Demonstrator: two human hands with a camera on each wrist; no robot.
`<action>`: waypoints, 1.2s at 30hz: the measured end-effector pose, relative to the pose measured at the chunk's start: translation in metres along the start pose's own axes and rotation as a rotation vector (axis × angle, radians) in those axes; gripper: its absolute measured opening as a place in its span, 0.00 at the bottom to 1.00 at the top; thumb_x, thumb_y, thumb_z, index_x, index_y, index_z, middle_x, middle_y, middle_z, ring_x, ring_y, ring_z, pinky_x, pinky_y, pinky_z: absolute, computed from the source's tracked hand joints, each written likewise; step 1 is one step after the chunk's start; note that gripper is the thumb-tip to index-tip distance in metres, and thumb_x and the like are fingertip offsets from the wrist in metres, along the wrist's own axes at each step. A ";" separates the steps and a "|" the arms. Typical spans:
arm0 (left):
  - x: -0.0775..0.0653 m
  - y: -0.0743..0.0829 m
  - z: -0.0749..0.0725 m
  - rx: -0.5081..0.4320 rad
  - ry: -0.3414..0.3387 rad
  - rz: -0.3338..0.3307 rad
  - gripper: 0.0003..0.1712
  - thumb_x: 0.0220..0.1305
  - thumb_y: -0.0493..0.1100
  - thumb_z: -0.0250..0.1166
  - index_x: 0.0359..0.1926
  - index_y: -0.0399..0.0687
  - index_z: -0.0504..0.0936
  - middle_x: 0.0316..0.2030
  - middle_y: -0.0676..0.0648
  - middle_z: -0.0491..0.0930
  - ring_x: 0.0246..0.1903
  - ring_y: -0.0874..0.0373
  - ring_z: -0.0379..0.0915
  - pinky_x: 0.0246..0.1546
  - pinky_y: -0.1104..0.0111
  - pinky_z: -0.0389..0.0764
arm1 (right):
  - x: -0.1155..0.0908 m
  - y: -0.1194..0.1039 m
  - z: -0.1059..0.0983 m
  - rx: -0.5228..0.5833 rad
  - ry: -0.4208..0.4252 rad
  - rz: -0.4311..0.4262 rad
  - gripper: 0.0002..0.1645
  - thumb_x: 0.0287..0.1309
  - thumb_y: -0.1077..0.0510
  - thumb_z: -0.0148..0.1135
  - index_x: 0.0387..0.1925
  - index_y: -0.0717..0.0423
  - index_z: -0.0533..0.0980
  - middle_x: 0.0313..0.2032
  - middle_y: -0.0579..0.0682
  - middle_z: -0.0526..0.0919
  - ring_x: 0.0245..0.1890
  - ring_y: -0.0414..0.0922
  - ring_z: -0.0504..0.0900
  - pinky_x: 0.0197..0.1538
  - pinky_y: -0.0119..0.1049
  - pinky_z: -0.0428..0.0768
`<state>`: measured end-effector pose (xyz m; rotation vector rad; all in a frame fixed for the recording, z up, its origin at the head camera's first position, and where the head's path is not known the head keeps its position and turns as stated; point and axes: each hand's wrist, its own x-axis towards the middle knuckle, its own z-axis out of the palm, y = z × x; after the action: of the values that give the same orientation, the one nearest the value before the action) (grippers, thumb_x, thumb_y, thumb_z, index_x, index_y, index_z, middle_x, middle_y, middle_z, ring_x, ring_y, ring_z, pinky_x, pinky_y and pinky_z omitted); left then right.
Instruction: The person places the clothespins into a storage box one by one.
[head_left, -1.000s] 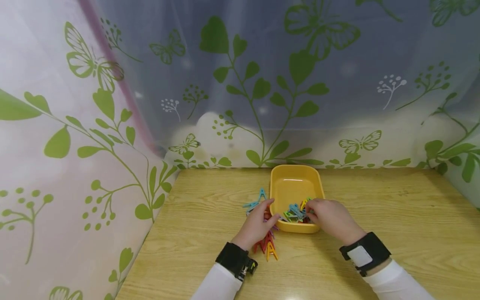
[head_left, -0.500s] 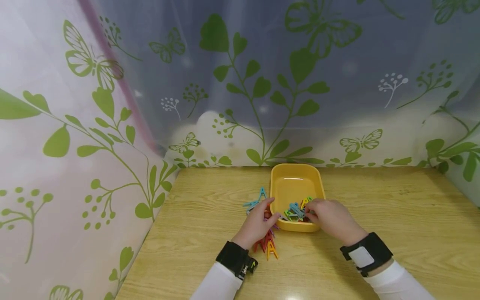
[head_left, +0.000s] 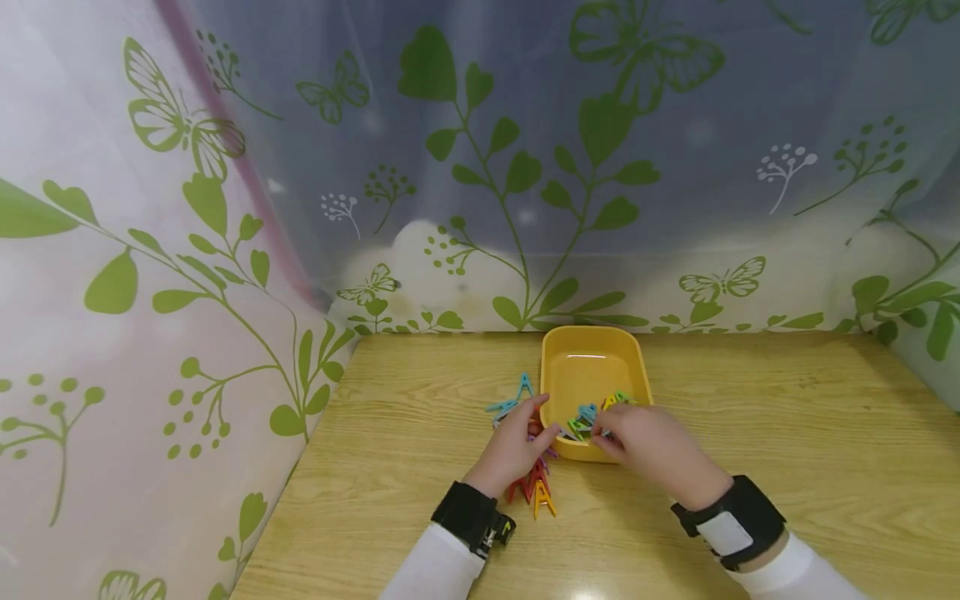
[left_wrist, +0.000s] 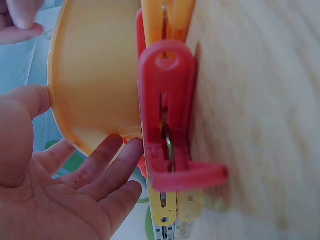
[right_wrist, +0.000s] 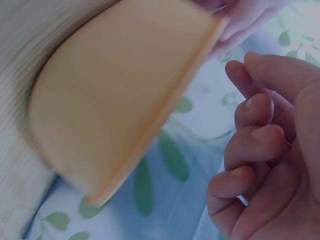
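A yellow-orange plastic tray [head_left: 588, 336] holds several small blue [head_left: 587, 412] and green [head_left: 576, 429] clothespins at its near end. My left hand [head_left: 512, 447] rests against the tray's left side, thumb at the rim and the other fingers loosely extended along the outer wall. My right hand [head_left: 651, 443] is over the tray's near right corner, fingertips above the clothespins. In the right wrist view its fingers are curled with thumb and index tips close together, and nothing shows between them. By my left hand lie loose red [left_wrist: 180, 90] and orange [left_wrist: 179, 22] clothespins.
More blue clothespins [head_left: 525, 385] lie left of the tray, partly behind my left hand. The wooden table [head_left: 780, 417] reaches back to a curtain [head_left: 480, 167] with green leaves and butterflies. Black straps with devices circle both wrists.
My right hand has moved left and slightly nearer, from the tray's right side further over the clothespins, covering more of them. My left hand and the tray have stayed in place.
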<state>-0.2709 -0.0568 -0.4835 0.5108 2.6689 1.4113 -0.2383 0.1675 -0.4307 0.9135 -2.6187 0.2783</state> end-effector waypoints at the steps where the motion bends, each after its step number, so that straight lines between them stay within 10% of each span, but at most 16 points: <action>1: 0.000 0.000 0.000 -0.002 -0.001 -0.001 0.33 0.76 0.48 0.62 0.76 0.43 0.65 0.55 0.39 0.79 0.40 0.62 0.80 0.42 0.72 0.81 | 0.000 -0.004 0.000 0.000 0.005 -0.018 0.08 0.57 0.55 0.77 0.29 0.48 0.83 0.28 0.40 0.84 0.24 0.34 0.78 0.30 0.31 0.78; 11: 0.000 0.000 0.001 0.028 0.015 0.027 0.33 0.76 0.47 0.62 0.75 0.41 0.66 0.53 0.38 0.79 0.43 0.57 0.78 0.42 0.70 0.79 | -0.002 -0.045 0.020 0.020 -0.067 -0.179 0.11 0.56 0.50 0.77 0.30 0.46 0.81 0.28 0.38 0.80 0.24 0.33 0.76 0.28 0.30 0.75; 36: 0.000 0.000 0.001 -0.010 0.015 0.008 0.33 0.75 0.47 0.63 0.75 0.42 0.66 0.54 0.39 0.79 0.42 0.58 0.78 0.43 0.70 0.81 | -0.010 -0.061 0.052 -0.041 -0.127 -0.097 0.16 0.51 0.52 0.79 0.19 0.47 0.77 0.22 0.40 0.76 0.21 0.37 0.76 0.23 0.35 0.71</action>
<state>-0.2707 -0.0559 -0.4835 0.5131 2.6733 1.4354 -0.2061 0.1106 -0.4784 1.0735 -2.6737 0.1458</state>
